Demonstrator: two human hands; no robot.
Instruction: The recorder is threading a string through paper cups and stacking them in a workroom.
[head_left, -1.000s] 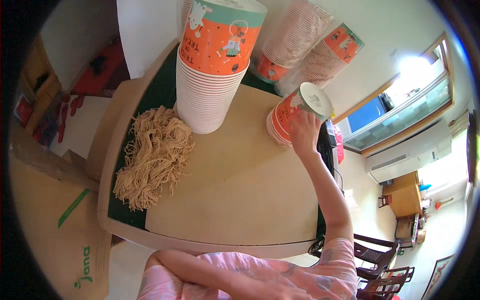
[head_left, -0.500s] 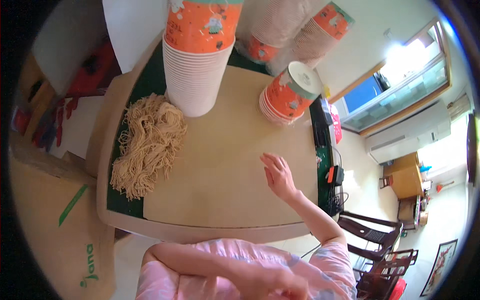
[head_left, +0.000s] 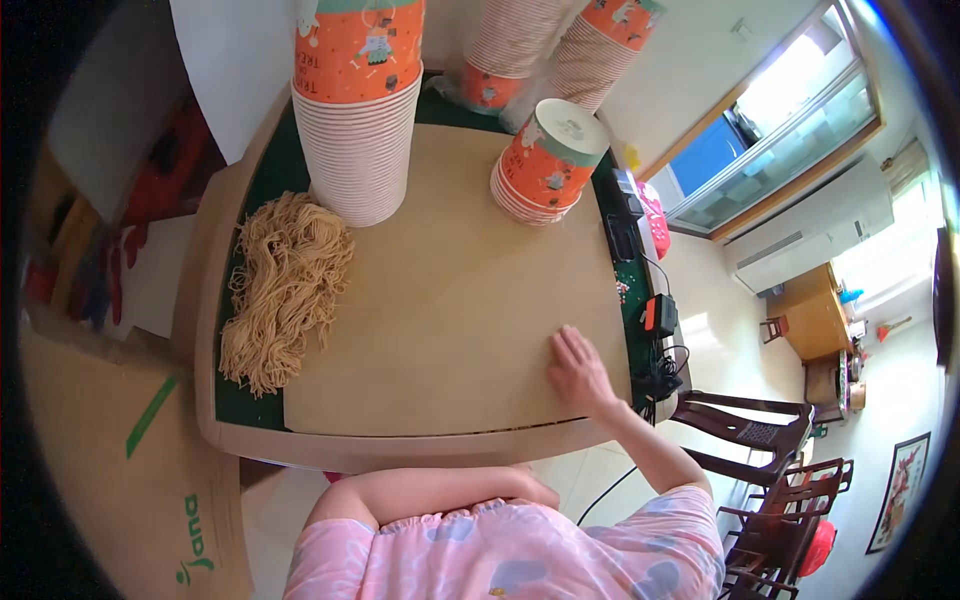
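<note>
My right hand (head_left: 583,376) lies flat, palm down, near the front right part of a brown cardboard sheet (head_left: 450,300). Its fingers are stretched out and nothing is in them. My left arm crosses in front of my body. Only a small part of my left hand (head_left: 535,486) shows, below the table's front edge, and its fingers cannot be made out. On the sheet's left side rests a loose bundle of beige yarn (head_left: 285,290). Beyond it stands a tall stack of paper cups (head_left: 358,150), orange and white. A shorter stack of upside-down orange cups (head_left: 548,165) stands at the far right.
More wrapped cup stacks (head_left: 500,50) stand at the back. Along the table's right edge lie a black and orange device (head_left: 660,315), cables and a pink item (head_left: 653,220). A large cardboard box (head_left: 120,450) is at the left; dark wooden chairs (head_left: 750,425) stand at the right.
My right hand has come down onto the cardboard, slightly right and nearer me. My left hand has moved up from my lap toward the table's front edge. The view has shifted a little.
</note>
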